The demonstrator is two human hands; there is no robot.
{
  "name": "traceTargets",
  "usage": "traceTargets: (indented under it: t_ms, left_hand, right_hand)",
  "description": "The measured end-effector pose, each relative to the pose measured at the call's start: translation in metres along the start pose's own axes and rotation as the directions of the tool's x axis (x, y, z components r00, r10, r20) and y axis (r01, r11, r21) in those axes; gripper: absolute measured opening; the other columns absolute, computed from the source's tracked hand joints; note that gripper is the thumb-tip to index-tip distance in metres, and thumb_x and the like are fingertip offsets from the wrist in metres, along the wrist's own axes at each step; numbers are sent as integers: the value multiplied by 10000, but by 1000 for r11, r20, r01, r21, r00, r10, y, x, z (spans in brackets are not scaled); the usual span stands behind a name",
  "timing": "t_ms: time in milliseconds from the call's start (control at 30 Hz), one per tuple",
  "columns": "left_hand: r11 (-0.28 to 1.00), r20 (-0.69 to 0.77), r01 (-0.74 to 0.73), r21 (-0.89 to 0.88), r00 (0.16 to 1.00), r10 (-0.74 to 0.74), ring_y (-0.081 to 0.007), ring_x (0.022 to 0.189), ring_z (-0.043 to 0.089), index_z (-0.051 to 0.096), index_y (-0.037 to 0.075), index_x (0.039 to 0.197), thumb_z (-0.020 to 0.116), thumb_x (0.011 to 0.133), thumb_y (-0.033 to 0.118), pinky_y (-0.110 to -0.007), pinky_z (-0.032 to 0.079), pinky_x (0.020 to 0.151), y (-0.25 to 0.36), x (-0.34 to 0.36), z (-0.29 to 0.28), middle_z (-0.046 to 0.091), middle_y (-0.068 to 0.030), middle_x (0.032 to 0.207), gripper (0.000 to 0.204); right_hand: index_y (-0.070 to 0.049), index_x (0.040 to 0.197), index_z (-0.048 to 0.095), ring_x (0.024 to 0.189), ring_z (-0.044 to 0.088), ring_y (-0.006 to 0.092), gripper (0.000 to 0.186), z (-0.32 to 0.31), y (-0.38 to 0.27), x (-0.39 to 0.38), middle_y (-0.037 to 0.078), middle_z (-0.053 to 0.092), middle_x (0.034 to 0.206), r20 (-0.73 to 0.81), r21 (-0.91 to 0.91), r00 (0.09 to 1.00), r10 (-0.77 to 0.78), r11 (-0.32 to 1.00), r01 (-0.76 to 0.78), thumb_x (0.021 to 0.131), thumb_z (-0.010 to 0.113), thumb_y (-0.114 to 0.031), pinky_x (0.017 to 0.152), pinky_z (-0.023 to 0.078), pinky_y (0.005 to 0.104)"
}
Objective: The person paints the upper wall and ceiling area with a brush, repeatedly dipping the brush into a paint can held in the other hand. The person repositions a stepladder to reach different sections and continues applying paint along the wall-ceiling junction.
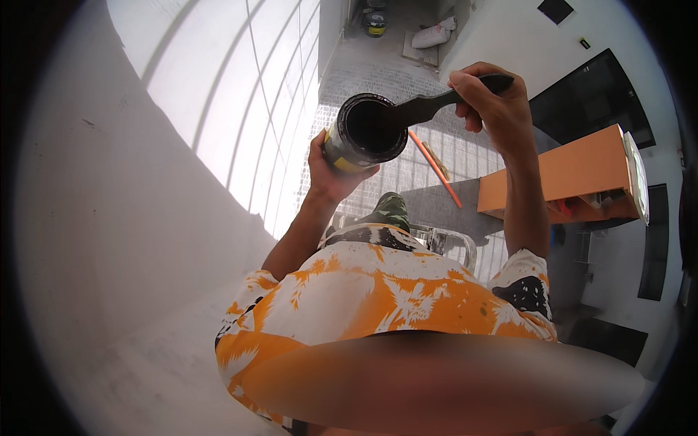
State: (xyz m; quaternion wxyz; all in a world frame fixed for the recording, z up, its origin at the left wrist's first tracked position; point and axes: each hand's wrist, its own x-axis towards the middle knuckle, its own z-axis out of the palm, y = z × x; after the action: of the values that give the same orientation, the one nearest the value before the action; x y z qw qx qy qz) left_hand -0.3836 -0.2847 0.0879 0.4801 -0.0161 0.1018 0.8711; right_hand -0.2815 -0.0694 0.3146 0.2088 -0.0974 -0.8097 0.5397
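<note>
The left grip (331,180) is clamped around one open can (363,136), its dark mouth just above the fingers. The right grip (497,107) is closed on the handle of one brush (427,109), whose head extends leftward from those fingers into the can's mouth; whether it touches the inside, I cannot tell. So each grip holds one thing. One orange pole (445,183) lies on the floor (363,75), below and between both grips. One orange cabinet (556,168) stands to the right of the right grip.
</note>
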Motion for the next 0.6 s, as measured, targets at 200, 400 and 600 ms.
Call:
traceTargets:
  t_ms: [200, 400, 600]
  left_hand:
    - [999, 80, -39, 5, 996, 39, -331, 1294, 554, 559, 160, 1435, 424, 966, 550, -537, 487, 985, 4, 3, -19, 573, -133, 1439, 625]
    - [999, -37, 0, -41, 999, -1, -406, 1284, 536, 519, 79, 1462, 423, 941, 556, -523, 511, 948, -2, 11, -28, 507, -235, 1464, 713]
    - [990, 104, 107, -90, 990, -97, -377, 1265, 548, 535, 116, 1454, 429, 946, 563, -512, 514, 923, -5, 3, -24, 520, -199, 1463, 684]
  right_hand:
    - [16, 929, 740, 654, 612, 86, 139, 5, 10, -3, 56, 677, 781, 337, -57, 929, -150, 982, 179, 884, 738, -116, 582, 486, 234]
    - [48, 854, 730, 742, 588, 144, 181, -21, 19, -8, 96, 657, 809, 446, -37, 884, -142, 983, 177, 717, 681, -60, 660, 435, 299]
    - [65, 904, 729, 622, 596, 141, 175, -40, 19, -5, 112, 651, 775, 381, 135, 910, -165, 983, 122, 786, 650, -37, 555, 475, 280]
